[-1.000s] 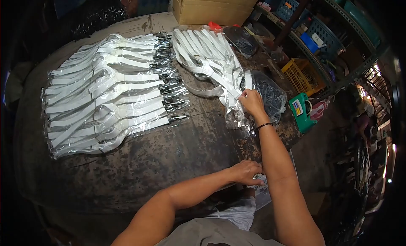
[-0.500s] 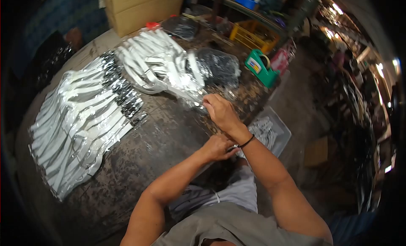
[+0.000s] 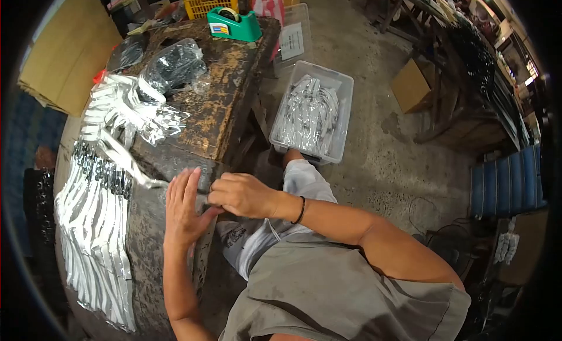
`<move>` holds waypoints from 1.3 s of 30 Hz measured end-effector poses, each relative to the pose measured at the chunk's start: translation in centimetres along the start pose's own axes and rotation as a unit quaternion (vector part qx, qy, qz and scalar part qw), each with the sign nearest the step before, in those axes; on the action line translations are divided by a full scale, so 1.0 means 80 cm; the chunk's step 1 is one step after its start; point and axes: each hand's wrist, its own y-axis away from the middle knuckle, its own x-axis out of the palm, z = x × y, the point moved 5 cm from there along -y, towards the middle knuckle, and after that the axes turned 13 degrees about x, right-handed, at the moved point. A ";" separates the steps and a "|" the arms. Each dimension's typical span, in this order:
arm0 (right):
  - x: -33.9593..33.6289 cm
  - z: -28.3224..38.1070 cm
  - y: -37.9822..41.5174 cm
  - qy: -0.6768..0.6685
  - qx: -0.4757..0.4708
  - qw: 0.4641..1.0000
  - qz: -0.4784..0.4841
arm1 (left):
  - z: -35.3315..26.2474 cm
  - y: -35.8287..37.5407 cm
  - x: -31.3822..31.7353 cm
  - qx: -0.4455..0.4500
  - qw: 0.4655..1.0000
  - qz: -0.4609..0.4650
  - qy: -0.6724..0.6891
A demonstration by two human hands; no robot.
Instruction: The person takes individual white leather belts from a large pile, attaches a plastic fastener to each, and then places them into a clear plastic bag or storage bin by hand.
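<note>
From afar, I am extending my left hand (image 3: 185, 211)'s fingers left of centre, and curling my right hand (image 3: 239, 195)'s beside them, its grip hidden; white straps (image 3: 98, 229) are lying at lower left.

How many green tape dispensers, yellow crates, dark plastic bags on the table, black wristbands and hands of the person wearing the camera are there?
Green tape dispenser: 1
Yellow crate: 1
Dark bags: 2 (bigger bag, smaller bag)
Black wristband: 1
Hands: 2 (left hand, right hand)
Total: 7
</note>
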 end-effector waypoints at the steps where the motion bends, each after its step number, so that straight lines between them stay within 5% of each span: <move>1: 0.000 0.008 0.003 -0.011 -0.010 1.000 0.015 | -0.001 0.008 0.004 0.006 0.999 0.048 0.006; 4: -0.007 0.022 0.007 -0.039 -0.038 0.998 0.015 | 0.002 0.044 0.027 -0.067 0.984 0.148 0.074; 10: -0.019 0.027 0.013 -0.093 -0.012 0.996 -0.008 | -0.014 0.064 0.025 -0.109 0.986 0.120 0.028; 15: -0.048 -0.013 0.007 -0.064 0.026 0.996 -0.059 | -0.009 0.115 0.044 -0.199 0.980 -0.019 0.017; 19: -0.056 -0.086 -0.012 -0.044 0.110 0.990 -0.076 | -0.011 0.137 0.065 -0.134 0.982 -0.133 0.001; 22: -0.056 -0.129 -0.054 -0.038 0.165 0.982 -0.086 | -0.011 0.135 0.069 -0.137 0.978 -0.152 -0.032; 29: 0.005 -0.212 -0.185 -0.015 0.132 0.986 -0.100 | -0.003 0.144 0.071 -0.179 0.966 -0.186 0.004; 32: 0.026 -0.250 -0.228 0.022 0.175 0.979 -0.097 | -0.001 0.144 0.069 -0.189 0.962 -0.195 0.011; 34: 0.035 -0.263 -0.246 0.170 0.224 0.959 -0.043 | -0.001 0.144 0.069 -0.189 0.962 -0.198 0.005; 39: 0.033 -0.265 -0.282 0.216 0.325 0.921 0.001 | 0.002 0.146 0.072 -0.187 0.962 -0.202 0.004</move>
